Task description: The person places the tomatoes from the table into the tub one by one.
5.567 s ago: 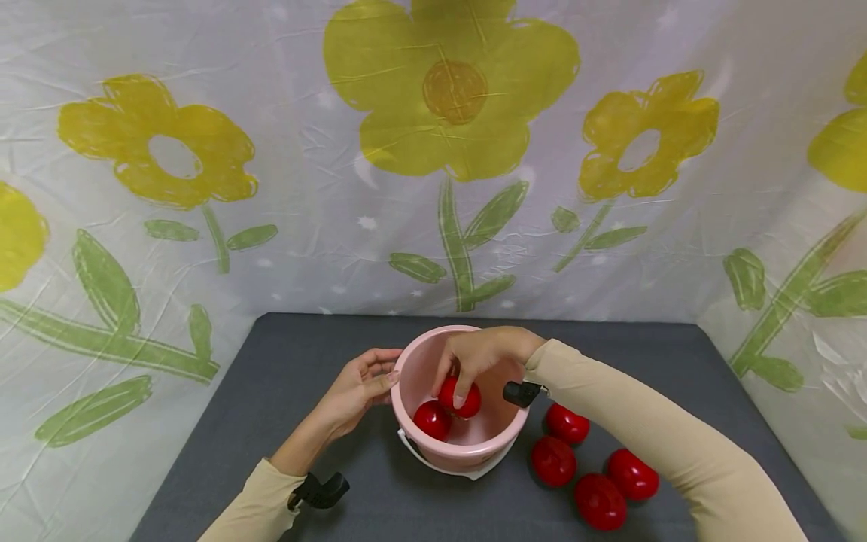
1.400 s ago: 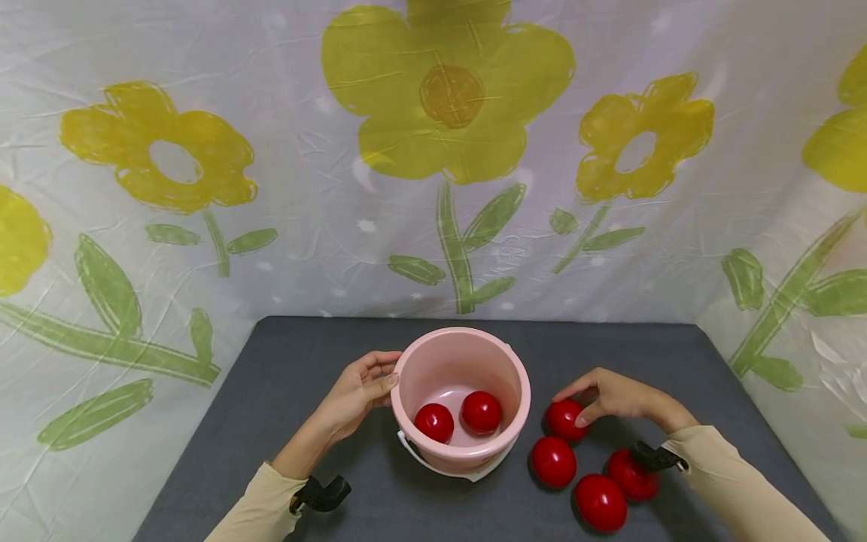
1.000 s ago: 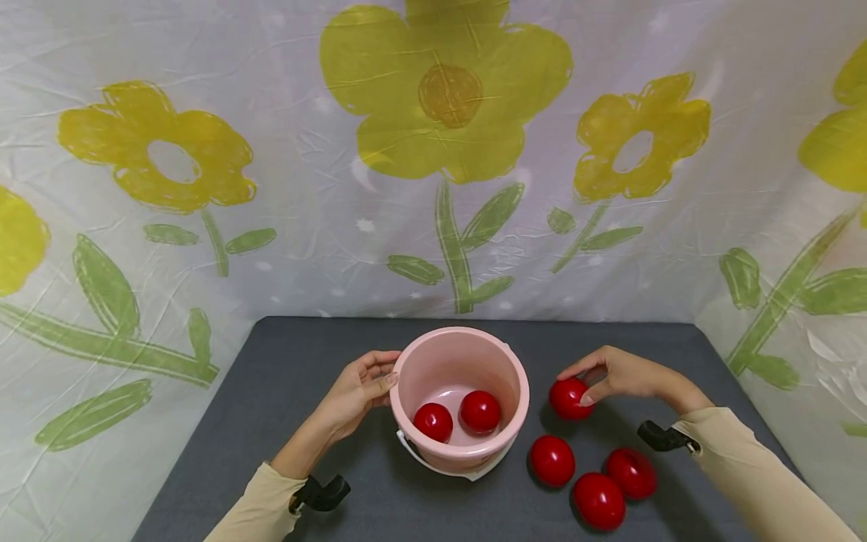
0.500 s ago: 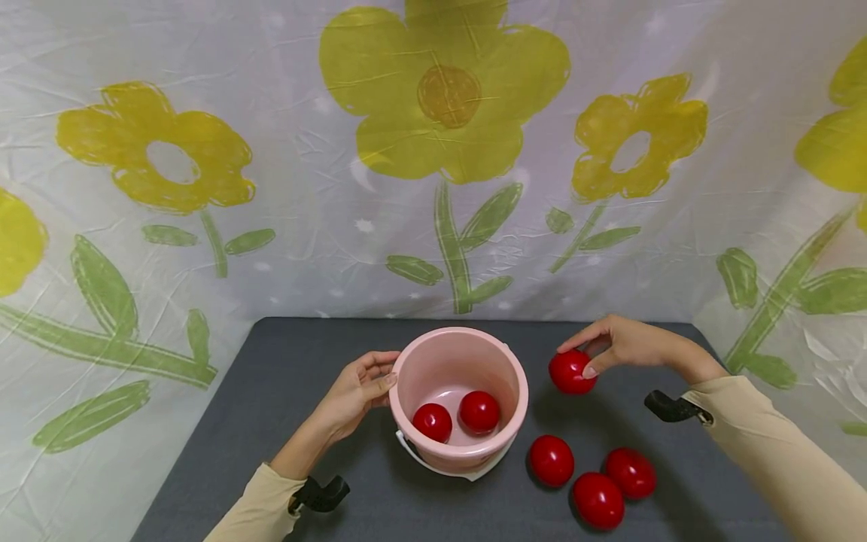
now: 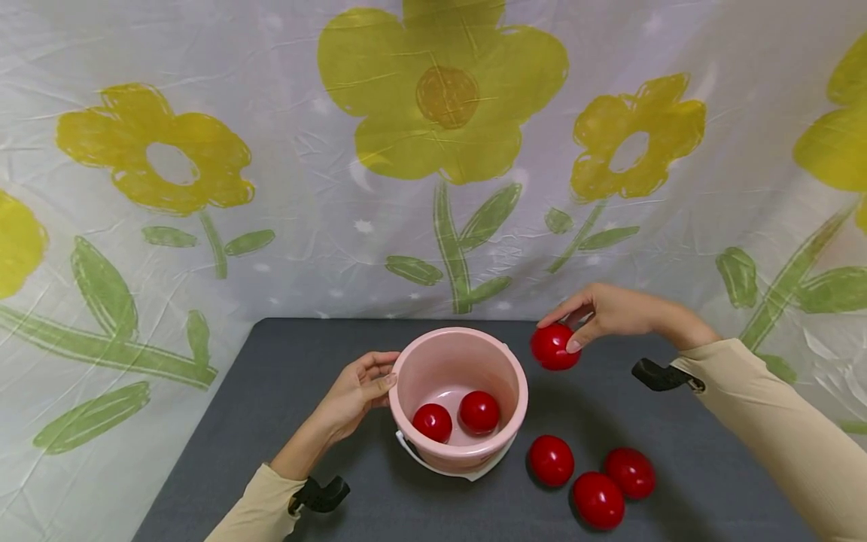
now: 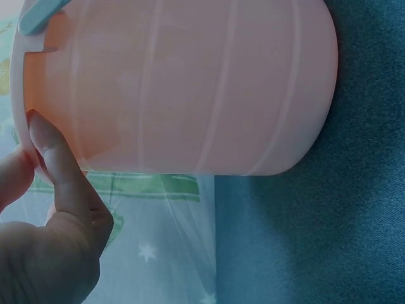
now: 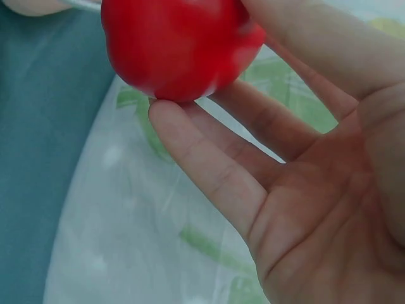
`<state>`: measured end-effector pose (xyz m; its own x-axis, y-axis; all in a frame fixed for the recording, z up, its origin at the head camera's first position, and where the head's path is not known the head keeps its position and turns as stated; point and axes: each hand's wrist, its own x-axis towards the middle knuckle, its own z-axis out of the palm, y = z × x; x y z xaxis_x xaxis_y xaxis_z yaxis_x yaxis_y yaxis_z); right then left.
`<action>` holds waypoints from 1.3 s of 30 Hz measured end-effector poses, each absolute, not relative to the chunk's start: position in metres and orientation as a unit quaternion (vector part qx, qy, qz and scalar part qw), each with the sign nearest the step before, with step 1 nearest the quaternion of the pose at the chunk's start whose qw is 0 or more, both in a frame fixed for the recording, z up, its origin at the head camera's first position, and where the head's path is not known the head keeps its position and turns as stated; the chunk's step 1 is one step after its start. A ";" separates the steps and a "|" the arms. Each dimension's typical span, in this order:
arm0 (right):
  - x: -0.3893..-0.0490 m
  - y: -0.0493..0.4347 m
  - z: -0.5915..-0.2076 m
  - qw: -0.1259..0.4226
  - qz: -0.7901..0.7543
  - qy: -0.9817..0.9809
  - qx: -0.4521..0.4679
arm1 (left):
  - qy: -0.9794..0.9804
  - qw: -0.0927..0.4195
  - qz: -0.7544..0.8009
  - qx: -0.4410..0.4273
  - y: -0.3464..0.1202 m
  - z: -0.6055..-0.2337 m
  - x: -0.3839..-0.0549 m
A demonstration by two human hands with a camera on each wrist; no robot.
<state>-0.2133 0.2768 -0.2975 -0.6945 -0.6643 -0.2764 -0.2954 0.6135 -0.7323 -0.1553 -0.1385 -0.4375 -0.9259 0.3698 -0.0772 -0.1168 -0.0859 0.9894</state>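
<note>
A pink bucket (image 5: 460,448) with a white handle stands upright on the table, and two glossy red fruits (image 5: 479,412) lie apart on its bottom. My left hand (image 5: 355,395) pinches its left rim; the left wrist view shows the thumb and a finger on either side of that rim (image 6: 20,95). Beyond the bucket's right side, my right hand (image 5: 609,312) holds another round red fruit (image 5: 554,348) up off the table between thumb and fingertips. Close up in the right wrist view, this fruit (image 7: 180,47) looks smooth and faintly lobed; its top is cut off.
Three more red fruits (image 5: 598,500) lie on the dark grey table (image 5: 325,339), to the right of the bucket and nearer me. A pale cloth (image 5: 305,226) printed with yellow flowers hangs behind the table and along its sides.
Earlier the right hand was inside the bucket with a fruit, which now lies there. It then took another fruit from the table, raised it, and has lately moved left. The left hand stays put.
</note>
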 end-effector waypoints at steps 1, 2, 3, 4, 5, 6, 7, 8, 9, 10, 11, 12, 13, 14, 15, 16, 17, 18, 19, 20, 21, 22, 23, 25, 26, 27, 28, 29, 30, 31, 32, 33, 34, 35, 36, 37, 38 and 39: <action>-0.214 0.274 -0.295 0.273 -0.337 0.856 -0.281 | 0.655 0.167 0.730 0.097 -0.139 -0.438 -0.156; -0.214 0.271 -0.294 0.274 -0.336 0.856 -0.283 | 0.655 0.167 0.730 0.098 -0.139 -0.438 -0.156; -0.215 0.268 -0.293 0.275 -0.335 0.855 -0.286 | 0.655 0.167 0.731 0.098 -0.139 -0.437 -0.156; -0.216 0.265 -0.291 0.276 -0.334 0.853 -0.290 | 0.654 0.167 0.731 0.099 -0.139 -0.437 -0.156; -0.217 0.262 -0.290 0.276 -0.332 0.853 -0.294 | 0.653 0.167 0.732 0.099 -0.139 -0.438 -0.156; -0.219 0.258 -0.288 0.278 -0.331 0.851 -0.297 | 0.653 0.167 0.732 0.100 -0.139 -0.438 -0.156; -0.220 0.255 -0.287 0.280 -0.330 0.850 -0.300 | 0.653 0.167 0.732 0.100 -0.139 -0.438 -0.156; -0.221 0.251 -0.286 0.280 -0.328 0.849 -0.304 | 0.653 0.167 0.732 0.099 -0.139 -0.437 -0.156; -0.222 0.248 -0.285 0.283 -0.326 0.848 -0.307 | 0.653 0.167 0.732 0.099 -0.139 -0.437 -0.156; -0.223 0.244 -0.284 0.285 -0.324 0.847 -0.310 | 0.653 0.167 0.732 0.099 -0.139 -0.437 -0.156; -0.224 0.240 -0.284 0.288 -0.323 0.845 -0.313 | 0.653 0.168 0.732 0.098 -0.138 -0.437 -0.156; -0.224 0.236 -0.283 0.290 -0.322 0.844 -0.317 | 0.654 0.167 0.731 0.099 -0.139 -0.437 -0.156; -0.225 0.232 -0.282 0.292 -0.319 0.842 -0.321 | 0.654 0.168 0.731 0.098 -0.139 -0.437 -0.156; -0.226 0.227 -0.281 0.294 -0.318 0.841 -0.326 | 0.654 0.167 0.731 0.098 -0.139 -0.437 -0.155; -0.226 0.223 -0.281 0.296 -0.316 0.839 -0.329 | 0.654 0.167 0.732 0.098 -0.139 -0.437 -0.156; -0.227 0.219 -0.279 0.298 -0.314 0.838 -0.333 | 0.653 0.167 0.732 0.097 -0.139 -0.437 -0.156; -0.227 0.214 -0.279 0.299 -0.312 0.837 -0.336 | 0.653 0.167 0.732 0.097 -0.139 -0.437 -0.156; -0.228 0.210 -0.278 0.301 -0.310 0.836 -0.338 | 0.653 0.167 0.732 0.098 -0.139 -0.437 -0.156; -0.229 0.206 -0.278 0.302 -0.310 0.833 -0.344 | 0.653 0.167 0.733 0.096 -0.139 -0.437 -0.155; -0.229 0.203 -0.277 0.303 -0.308 0.832 -0.349 | 0.654 0.166 0.732 0.099 -0.139 -0.437 -0.155; -0.230 0.199 -0.277 0.305 -0.308 0.829 -0.354 | 0.654 0.165 0.732 0.099 -0.139 -0.437 -0.155; -0.231 0.195 -0.278 0.306 -0.307 0.827 -0.359 | 0.654 0.165 0.731 0.101 -0.139 -0.437 -0.155; -0.233 0.191 -0.278 0.307 -0.306 0.825 -0.363 | 0.654 0.165 0.731 0.101 -0.139 -0.437 -0.155; -0.235 0.183 -0.279 0.307 -0.303 0.822 -0.371 | 0.654 0.165 0.731 0.104 -0.139 -0.437 -0.156; -0.236 0.178 -0.280 0.307 -0.300 0.822 -0.374 | 0.654 0.165 0.731 0.106 -0.139 -0.438 -0.156; -0.237 0.174 -0.281 0.307 -0.297 0.822 -0.377 | 0.653 0.164 0.732 0.105 -0.139 -0.438 -0.156; -0.238 0.170 -0.282 0.309 -0.295 0.821 -0.379 | 0.653 0.164 0.732 0.106 -0.140 -0.438 -0.157; -0.239 0.166 -0.283 0.312 -0.293 0.818 -0.384 | 0.652 0.164 0.732 0.106 -0.140 -0.439 -0.157; -0.240 0.162 -0.285 0.315 -0.294 0.815 -0.387 | 0.652 0.163 0.733 0.106 -0.140 -0.439 -0.157; -0.241 0.158 -0.287 0.318 -0.294 0.813 -0.390 | 0.652 0.162 0.733 0.106 -0.140 -0.439 -0.157; -0.242 0.154 -0.290 0.321 -0.297 0.809 -0.394 | 0.653 0.162 0.732 0.105 -0.140 -0.439 -0.157; -0.243 0.151 -0.292 0.325 -0.299 0.805 -0.397 | 0.653 0.163 0.732 0.103 -0.140 -0.439 -0.156; -0.244 0.147 -0.295 0.330 -0.302 0.800 -0.400 | 0.654 0.163 0.732 0.100 -0.140 -0.438 -0.156; -0.245 0.144 -0.298 0.331 -0.301 0.797 -0.404 | 0.655 0.164 0.731 0.101 -0.140 -0.438 -0.156; -0.245 0.142 -0.301 0.333 -0.301 0.796 -0.406 | 0.655 0.165 0.731 0.099 -0.140 -0.438 -0.156; -0.245 0.139 -0.304 0.334 -0.299 0.794 -0.410 | 0.655 0.167 0.731 0.098 -0.139 -0.438 -0.156; -0.245 0.136 -0.306 0.335 -0.296 0.793 -0.414 | 0.655 0.167 0.730 0.096 -0.139 -0.438 -0.156; -0.245 0.134 -0.308 0.336 -0.291 0.793 -0.417 | 0.655 0.169 0.730 0.096 -0.139 -0.438 -0.156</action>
<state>-0.2452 0.1340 -0.3085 -0.4267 -0.8570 -0.2891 -0.4658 0.4822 -0.7420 -0.1556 -0.1390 -0.4378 -0.9248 0.3717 -0.0811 -0.1209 -0.0851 0.9890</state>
